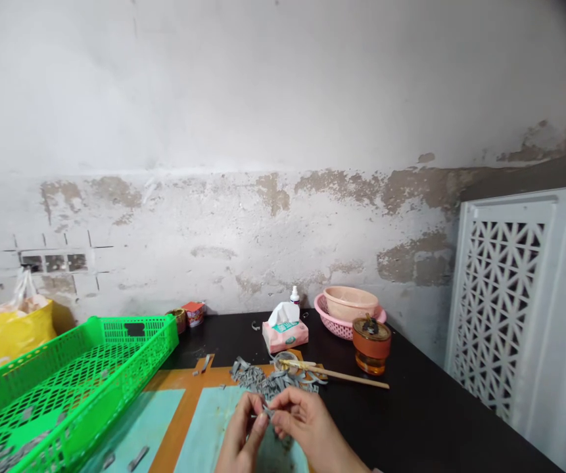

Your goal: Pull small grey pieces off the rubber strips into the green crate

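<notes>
My left hand (244, 432) and my right hand (296, 420) meet at the front of the table, fingertips nearly touching. Both are closed in a pinch on one small grey strip (267, 412), of which only a little shows between the fingers. Just beyond them lies a pile of grey strips (252, 377), looking like short bits of fabric or ribbon. A small round clear dish (285, 360) sits at the pile's back edge, with thin wooden sticks (346, 377) lying across it and out to the right.
At left, a green plastic crate (78, 430) holds more grey strips. A tissue box (285, 337), a white bottle (295, 296), pink basins (350, 301) and an amber jar (372, 348) stand behind the pile. Light-green sheets (137, 420) are taped to the black table (425, 407).
</notes>
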Available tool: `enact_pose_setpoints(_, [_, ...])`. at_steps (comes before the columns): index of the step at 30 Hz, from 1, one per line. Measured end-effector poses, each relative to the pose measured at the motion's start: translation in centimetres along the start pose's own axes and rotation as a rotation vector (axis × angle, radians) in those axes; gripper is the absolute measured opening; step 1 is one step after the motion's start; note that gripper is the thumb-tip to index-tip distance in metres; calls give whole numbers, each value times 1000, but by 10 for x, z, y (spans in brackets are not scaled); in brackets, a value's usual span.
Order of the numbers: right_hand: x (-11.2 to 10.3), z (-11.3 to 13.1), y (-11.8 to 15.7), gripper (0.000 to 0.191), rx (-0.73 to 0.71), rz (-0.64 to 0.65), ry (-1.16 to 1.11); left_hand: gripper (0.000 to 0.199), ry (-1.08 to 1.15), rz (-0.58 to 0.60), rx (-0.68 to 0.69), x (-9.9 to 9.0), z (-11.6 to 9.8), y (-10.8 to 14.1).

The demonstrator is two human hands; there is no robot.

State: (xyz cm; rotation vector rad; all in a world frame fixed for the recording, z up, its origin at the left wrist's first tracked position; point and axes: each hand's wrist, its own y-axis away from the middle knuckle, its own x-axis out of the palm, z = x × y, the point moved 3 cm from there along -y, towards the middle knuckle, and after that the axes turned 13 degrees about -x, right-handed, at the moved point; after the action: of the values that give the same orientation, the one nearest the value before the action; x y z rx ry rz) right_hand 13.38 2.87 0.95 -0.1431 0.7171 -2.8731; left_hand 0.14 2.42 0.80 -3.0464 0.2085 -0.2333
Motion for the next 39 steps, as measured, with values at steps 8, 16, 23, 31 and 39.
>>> enact_pose_setpoints(8, [-2, -6, -1, 15, -7, 5, 134, 35, -33, 30, -7, -1, 1, -2])
enact_pose_setpoints(16, [-2, 4, -2, 12, -9, 2, 230, 30, -4, 114, -40, 3, -12, 5])
enact_pose_setpoints(23, [4, 3, -2, 11, -44, 25, 271, 31, -81, 71, -55, -6, -17, -3])
enact_pose_setpoints(31, [1, 11, -2, 8, -170, 38, 405, 38, -137, -145, 74, -30, -50, 8])
enact_pose_setpoints(39, [-11, -8, 1, 15, -175, 294, 793, 26, -856, -804, -26, -199, -183, 51])
